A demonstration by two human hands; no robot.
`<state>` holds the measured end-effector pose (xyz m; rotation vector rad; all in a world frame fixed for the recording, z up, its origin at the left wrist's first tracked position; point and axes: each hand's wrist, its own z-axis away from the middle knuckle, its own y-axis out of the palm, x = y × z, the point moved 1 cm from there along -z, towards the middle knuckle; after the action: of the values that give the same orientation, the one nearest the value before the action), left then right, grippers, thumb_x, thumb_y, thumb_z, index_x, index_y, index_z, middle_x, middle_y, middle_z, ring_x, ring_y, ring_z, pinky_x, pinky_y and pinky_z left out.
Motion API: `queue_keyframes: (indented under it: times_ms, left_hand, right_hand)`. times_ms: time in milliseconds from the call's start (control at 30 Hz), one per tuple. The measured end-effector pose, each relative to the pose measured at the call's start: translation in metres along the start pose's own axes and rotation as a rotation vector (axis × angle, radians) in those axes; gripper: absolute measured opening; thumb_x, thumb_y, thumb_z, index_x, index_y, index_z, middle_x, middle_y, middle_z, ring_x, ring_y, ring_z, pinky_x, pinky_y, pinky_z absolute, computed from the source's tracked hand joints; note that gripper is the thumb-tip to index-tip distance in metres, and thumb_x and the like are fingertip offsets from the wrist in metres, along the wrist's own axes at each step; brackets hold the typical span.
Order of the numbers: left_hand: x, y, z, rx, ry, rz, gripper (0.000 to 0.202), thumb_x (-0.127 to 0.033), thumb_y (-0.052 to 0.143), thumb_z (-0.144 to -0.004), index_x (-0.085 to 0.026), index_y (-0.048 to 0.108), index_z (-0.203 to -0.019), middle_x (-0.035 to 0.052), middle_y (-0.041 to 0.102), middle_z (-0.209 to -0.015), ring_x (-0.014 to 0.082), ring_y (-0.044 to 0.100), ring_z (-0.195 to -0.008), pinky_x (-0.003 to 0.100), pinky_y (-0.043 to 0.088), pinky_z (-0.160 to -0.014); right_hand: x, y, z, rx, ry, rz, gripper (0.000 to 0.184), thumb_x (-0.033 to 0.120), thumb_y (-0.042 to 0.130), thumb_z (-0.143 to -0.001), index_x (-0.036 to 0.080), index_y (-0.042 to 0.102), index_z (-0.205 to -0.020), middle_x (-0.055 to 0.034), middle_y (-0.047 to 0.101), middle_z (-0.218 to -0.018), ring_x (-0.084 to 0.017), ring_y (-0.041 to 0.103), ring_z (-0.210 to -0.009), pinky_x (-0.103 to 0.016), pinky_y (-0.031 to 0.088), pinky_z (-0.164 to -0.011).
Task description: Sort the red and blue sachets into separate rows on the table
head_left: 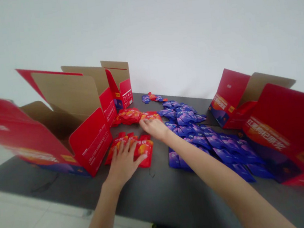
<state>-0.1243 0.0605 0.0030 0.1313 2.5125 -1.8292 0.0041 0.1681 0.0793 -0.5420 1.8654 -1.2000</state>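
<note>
The left hand (125,164) is being held open, fingers splayed, pressing flat on a group of glossy red foil sachets (145,152) at 6 o'clock on the dark grey tabletop (167,203); no grip is being taken. The right hand (154,128) is being kept part-curled, its fingertips (143,122) touching a heap of glossy red foil sachets (127,116) at 12 o'clock; whether these are being gripped cannot be told.

Mixing of colours could be caused by the right forearm (200,156) being carried low over the violet-blue foil sachets (198,138) spread from 1 to 4 o'clock. Slippage could be caused by the smooth foil.

Open red-printed corrugated cardboard cartons are being stood at 9 o'clock (90,141) and 3 o'clock (287,120). Their wide flaps could be knocked. Red contents are being glimpsed inside a carton (239,113) at 2 o'clock; contents of the others cannot be made out.
</note>
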Motion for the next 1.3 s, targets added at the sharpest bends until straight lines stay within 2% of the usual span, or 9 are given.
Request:
queue_keyframes:
  times_ms: [100, 200, 400, 700, 833, 933, 1067, 1167, 1300]
  left_hand:
    - [0.000, 0.001, 0.003, -0.001, 0.004, -0.022, 0.065, -0.055, 0.041, -0.083, -0.014, 0.040, -0.134, 0.0142, 0.042, -0.138, 0.0345, 0.029, -0.130, 0.053, 0.023, -0.103]
    - [0.000, 0.001, 0.003, 0.012, -0.012, -0.030, 0.064, -0.054, 0.041, -0.083, -0.014, 0.042, -0.133, 0.0136, 0.041, -0.139, 0.0343, 0.030, -0.130, 0.053, 0.023, -0.103]
    - [0.000, 0.003, 0.002, 0.022, -0.034, -0.016, 0.065, -0.056, 0.039, -0.083, -0.015, 0.041, -0.134, 0.0126, 0.040, -0.140, 0.0338, 0.030, -0.130, 0.052, 0.024, -0.103]
    - [0.000, 0.003, 0.002, 0.004, -0.039, -0.015, 0.064, -0.056, 0.040, -0.083, -0.017, 0.042, -0.133, 0.0120, 0.042, -0.138, 0.0346, 0.031, -0.129, 0.052, 0.024, -0.102]
    - [0.000, 0.004, 0.003, 0.019, -0.035, -0.006, 0.064, -0.055, 0.038, -0.084, -0.016, 0.041, -0.134, 0.0130, 0.040, -0.140, 0.0342, 0.029, -0.130, 0.053, 0.022, -0.103]
    - [0.000, 0.006, 0.003, 0.010, -0.029, -0.001, 0.065, -0.056, 0.037, -0.084, -0.014, 0.041, -0.133, 0.0137, 0.039, -0.140, 0.0350, 0.028, -0.131, 0.054, 0.020, -0.104]
    - [0.000, 0.005, 0.003, 0.011, -0.026, 0.001, 0.063, -0.056, 0.036, -0.084, -0.016, 0.042, -0.133, 0.0127, 0.041, -0.139, 0.0343, 0.030, -0.130, 0.054, 0.022, -0.103]
    - [0.000, 0.002, 0.003, 0.016, -0.025, 0.006, 0.063, -0.056, 0.036, -0.084, -0.017, 0.042, -0.133, 0.0124, 0.040, -0.140, 0.0342, 0.030, -0.130, 0.054, 0.022, -0.103]
    - [0.000, 0.001, 0.002, 0.062, -0.025, -0.022, 0.064, -0.056, 0.035, -0.085, -0.016, 0.040, -0.134, 0.0114, 0.038, -0.141, 0.0341, 0.026, -0.132, 0.053, 0.021, -0.104]
  right_hand:
    - [0.000, -0.019, 0.046, -0.194, 0.018, 0.038, 0.037, 0.007, 0.026, -0.089, 0.005, 0.047, -0.119, -0.0183, 0.059, -0.105, -0.020, 0.059, -0.095, -0.030, 0.052, -0.072]
    - [0.017, -0.016, 0.096, -0.377, -0.098, 0.048, 0.036, 0.005, 0.027, -0.088, 0.004, 0.053, -0.113, -0.0175, 0.061, -0.104, -0.019, 0.059, -0.099, -0.030, 0.051, -0.081]
    - [0.056, 0.016, 0.144, -0.361, -0.195, 0.082, 0.032, 0.004, 0.034, -0.085, 0.000, 0.055, -0.109, -0.0209, 0.062, -0.100, -0.021, 0.062, -0.095, -0.033, 0.052, -0.081]
    - [0.072, 0.016, 0.143, -0.215, -0.192, -0.050, 0.023, 0.016, 0.040, -0.089, 0.007, 0.059, -0.098, -0.0145, 0.064, -0.096, -0.018, 0.062, -0.093, -0.030, 0.051, -0.083]
    - [0.051, -0.003, 0.128, -0.288, 0.005, -0.274, 0.033, 0.035, 0.039, -0.091, 0.011, 0.059, -0.100, -0.0137, 0.060, -0.109, -0.019, 0.057, -0.105, -0.029, 0.048, -0.088]
    - [0.036, -0.002, 0.114, -0.123, 0.189, -0.388, 0.037, 0.038, 0.037, -0.091, 0.012, 0.055, -0.110, -0.0157, 0.054, -0.119, -0.019, 0.057, -0.106, -0.029, 0.048, -0.086]
    - [0.040, 0.016, 0.105, 0.081, 0.160, -0.422, 0.033, 0.033, 0.035, -0.092, 0.012, 0.058, -0.102, -0.0120, 0.061, -0.103, -0.016, 0.061, -0.092, -0.027, 0.049, -0.079]
    - [0.037, 0.018, 0.103, 0.017, 0.157, -0.396, 0.033, 0.033, 0.034, -0.093, 0.014, 0.060, -0.101, -0.0115, 0.059, -0.112, -0.018, 0.056, -0.105, -0.034, 0.040, -0.095]
    - [-0.006, 0.005, 0.077, -0.090, 0.320, -0.402, 0.031, 0.029, 0.035, -0.092, 0.020, 0.057, -0.113, -0.0096, 0.045, -0.132, -0.018, 0.054, -0.110, -0.033, 0.039, -0.097]
